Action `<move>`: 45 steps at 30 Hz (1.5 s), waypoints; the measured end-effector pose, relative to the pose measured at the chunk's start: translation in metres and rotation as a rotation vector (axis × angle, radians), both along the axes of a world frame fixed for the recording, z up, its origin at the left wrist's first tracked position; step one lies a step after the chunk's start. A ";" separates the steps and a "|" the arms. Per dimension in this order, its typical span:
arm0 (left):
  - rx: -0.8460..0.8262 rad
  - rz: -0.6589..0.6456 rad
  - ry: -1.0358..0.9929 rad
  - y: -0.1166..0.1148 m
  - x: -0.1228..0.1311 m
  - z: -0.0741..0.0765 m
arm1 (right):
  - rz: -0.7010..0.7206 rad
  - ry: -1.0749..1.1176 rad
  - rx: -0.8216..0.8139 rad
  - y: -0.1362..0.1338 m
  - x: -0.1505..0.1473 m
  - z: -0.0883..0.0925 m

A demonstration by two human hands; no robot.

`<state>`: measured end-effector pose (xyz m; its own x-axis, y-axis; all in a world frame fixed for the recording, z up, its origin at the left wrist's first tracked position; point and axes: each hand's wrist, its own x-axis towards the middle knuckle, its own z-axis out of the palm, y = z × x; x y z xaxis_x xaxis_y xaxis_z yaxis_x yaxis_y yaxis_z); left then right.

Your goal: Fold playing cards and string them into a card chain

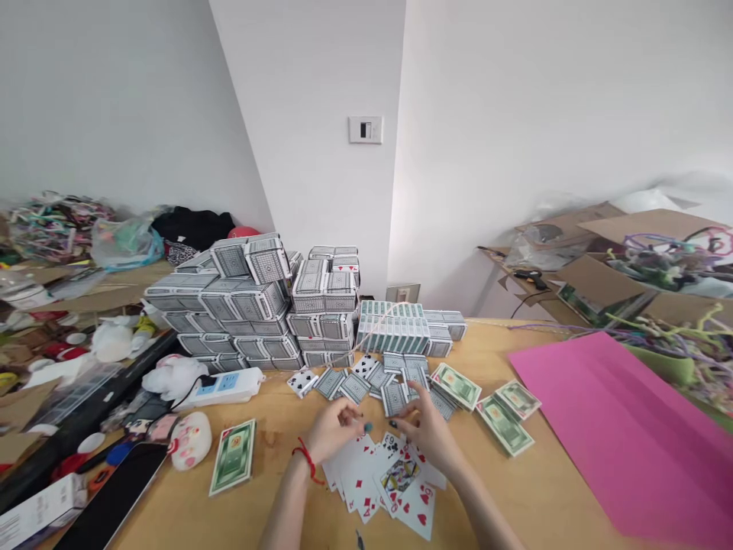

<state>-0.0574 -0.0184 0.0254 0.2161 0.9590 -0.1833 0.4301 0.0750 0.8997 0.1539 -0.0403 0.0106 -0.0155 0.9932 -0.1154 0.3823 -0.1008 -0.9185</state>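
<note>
Both hands are low, in front of the stacked card packs [257,305]. The left hand [335,431] and right hand [427,431] are close together, fingertips nearly meeting around a small blue thing [368,427]. We cannot tell whether either pinches it.

Beneath them the face-up playing cards [389,481] are already fanned out. Between that fan and the stack, face-down cards [372,382] lie scattered.

Green packs [504,424] lie in front of the stack to its right, closed, contents unseen. Far right of the stack, cardboard boxes [595,283] hold tangled pipe cleaners [664,252].
</note>
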 end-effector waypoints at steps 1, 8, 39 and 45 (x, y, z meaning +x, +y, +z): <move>-0.038 -0.107 0.123 -0.003 -0.005 0.003 | 0.092 -0.126 -0.001 -0.003 0.005 0.006; -0.008 -0.340 0.519 -0.023 0.003 0.007 | 0.407 -0.736 -0.076 -0.023 -0.004 0.015; 0.066 -0.139 0.162 -0.003 0.049 -0.014 | -0.255 0.493 -0.039 0.011 0.012 -0.029; -0.145 0.123 -0.614 0.000 0.054 -0.004 | -0.343 0.715 0.012 0.010 0.004 -0.024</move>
